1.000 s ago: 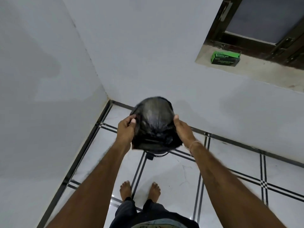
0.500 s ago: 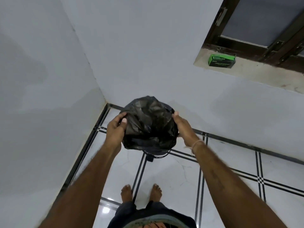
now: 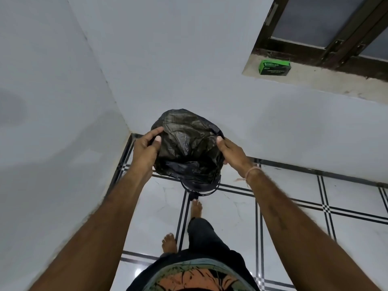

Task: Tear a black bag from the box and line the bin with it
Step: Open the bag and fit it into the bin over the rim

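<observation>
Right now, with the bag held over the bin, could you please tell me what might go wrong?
The black bag is puffed up between the left hand and right hand over the bin, so trapped air may stop it sinking inside. The thin film pinched at both sides could tear if it is stretched over the rim. One foot stands close to the bin and might nudge it.

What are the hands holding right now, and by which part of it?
The black bag, spread over the bin. The left-hand grip pinches its left edge, and the right-hand grip holds its right edge.
</observation>
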Demonstrator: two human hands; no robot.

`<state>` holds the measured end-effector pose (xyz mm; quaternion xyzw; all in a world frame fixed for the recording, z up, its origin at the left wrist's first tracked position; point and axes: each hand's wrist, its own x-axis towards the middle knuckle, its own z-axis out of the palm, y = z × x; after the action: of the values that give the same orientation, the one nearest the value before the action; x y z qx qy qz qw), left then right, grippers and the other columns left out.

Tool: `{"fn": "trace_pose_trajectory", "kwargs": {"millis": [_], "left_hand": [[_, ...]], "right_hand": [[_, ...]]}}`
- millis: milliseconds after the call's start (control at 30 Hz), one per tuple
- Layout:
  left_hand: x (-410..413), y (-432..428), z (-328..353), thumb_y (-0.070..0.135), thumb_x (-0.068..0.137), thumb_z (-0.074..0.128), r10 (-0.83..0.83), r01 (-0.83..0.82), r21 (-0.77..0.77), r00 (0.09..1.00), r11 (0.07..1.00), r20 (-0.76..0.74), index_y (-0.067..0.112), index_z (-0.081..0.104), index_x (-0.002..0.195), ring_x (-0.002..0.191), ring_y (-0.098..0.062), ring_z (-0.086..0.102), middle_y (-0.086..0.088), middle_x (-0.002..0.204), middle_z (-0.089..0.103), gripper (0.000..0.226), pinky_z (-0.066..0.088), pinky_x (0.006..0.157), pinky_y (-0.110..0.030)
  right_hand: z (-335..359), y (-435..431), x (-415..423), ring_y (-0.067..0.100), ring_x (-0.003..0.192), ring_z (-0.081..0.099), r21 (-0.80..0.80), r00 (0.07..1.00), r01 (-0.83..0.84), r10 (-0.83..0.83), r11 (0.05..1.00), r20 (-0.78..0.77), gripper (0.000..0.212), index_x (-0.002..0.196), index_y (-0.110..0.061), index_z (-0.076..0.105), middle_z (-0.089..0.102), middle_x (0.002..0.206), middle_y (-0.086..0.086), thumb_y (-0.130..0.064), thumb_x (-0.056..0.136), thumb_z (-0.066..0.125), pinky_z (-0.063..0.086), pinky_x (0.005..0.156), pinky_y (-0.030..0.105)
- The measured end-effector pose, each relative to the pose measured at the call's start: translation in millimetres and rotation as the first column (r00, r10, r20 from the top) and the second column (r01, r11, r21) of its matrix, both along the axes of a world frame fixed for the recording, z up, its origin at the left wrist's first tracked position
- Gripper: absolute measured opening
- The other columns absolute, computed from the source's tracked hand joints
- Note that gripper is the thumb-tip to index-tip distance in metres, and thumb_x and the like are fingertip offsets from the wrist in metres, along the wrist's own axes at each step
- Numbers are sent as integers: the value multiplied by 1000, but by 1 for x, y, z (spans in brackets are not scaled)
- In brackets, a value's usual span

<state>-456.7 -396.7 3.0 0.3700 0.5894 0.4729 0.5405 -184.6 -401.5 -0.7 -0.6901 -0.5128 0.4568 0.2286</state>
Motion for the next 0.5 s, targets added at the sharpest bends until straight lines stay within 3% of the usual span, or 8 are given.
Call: {"fn": "trace_pose_trajectory", "kwargs": {"millis": [67, 167, 233, 300, 367, 433, 500], "left_hand": [[-3, 6, -2, 6, 104, 54, 4, -4, -3, 1000, 1000, 0, 17, 70, 131, 124, -19, 66, -5, 129, 72, 33, 53, 107, -36], [-3, 18, -2, 7, 103, 56, 13, -13, -6, 1000, 1000, -11, 18, 67, 136, 127, -17, 64, -4, 134, 69, 36, 51, 110, -39], [-2, 25, -1, 7, 103, 56, 15, -15, -7, 999, 1000, -30, 19, 64, 139, 128, -15, 62, -3, 136, 68, 38, 50, 110, -38], [0, 35, -3, 7, 103, 55, 24, -24, -2, 998, 1000, -53, 19, 62, 141, 127, -13, 62, -5, 136, 68, 40, 49, 111, -37], [2, 40, -4, 7, 104, 55, 18, -18, 0, 997, 1000, -80, 19, 61, 143, 121, -10, 63, -7, 135, 68, 41, 50, 109, -34], [6, 51, -9, 7, 104, 55, 27, -30, -23, 995, 999, -98, 19, 60, 143, 106, -3, 66, 8, 122, 73, 42, 54, 100, -22], [11, 62, -15, 5, 104, 54, 32, -37, -49, 993, 998, -110, 19, 61, 143, 87, 3, 62, 25, 104, 74, 42, 54, 82, -9]], "right_hand": [[-2, 4, 1, 10, 85, 57, -55, 999, 45, -45, 998, -13, 60, 144, -30, 59, 61, 122, -5, -66, 104, 34, 44, 61, 19], [-8, 20, 2, 14, 69, 58, -71, 997, 70, -71, 995, -17, 64, 137, -27, 63, 65, 122, -2, -70, 102, 30, 43, 59, 22], [-12, 28, 1, 19, 89, 65, -72, 996, 82, -84, 994, -33, 64, 141, -26, 61, 65, 135, -1, -68, 103, 30, 47, 69, 24], [-19, 41, -1, 22, 120, 61, -81, 995, 89, -93, 993, -48, 67, 142, -26, 62, 63, 143, -2, -71, 101, 33, 50, 95, 31], [-25, 48, -3, 21, 132, 58, -85, 991, 115, -120, 990, -59, 71, 139, -29, 65, 65, 143, -3, -78, 95, 36, 45, 114, 44], [-30, 60, 1, 24, 130, 60, -113, 986, 142, -150, 983, -73, 68, 137, -28, 66, 67, 139, -1, -74, 98, 36, 49, 109, 47], [-31, 71, 7, 27, 123, 62, -163, 976, 153, -175, 975, -132, 64, 135, -24, 66, 69, 134, 1, -68, 103, 33, 55, 83, 38]]}}
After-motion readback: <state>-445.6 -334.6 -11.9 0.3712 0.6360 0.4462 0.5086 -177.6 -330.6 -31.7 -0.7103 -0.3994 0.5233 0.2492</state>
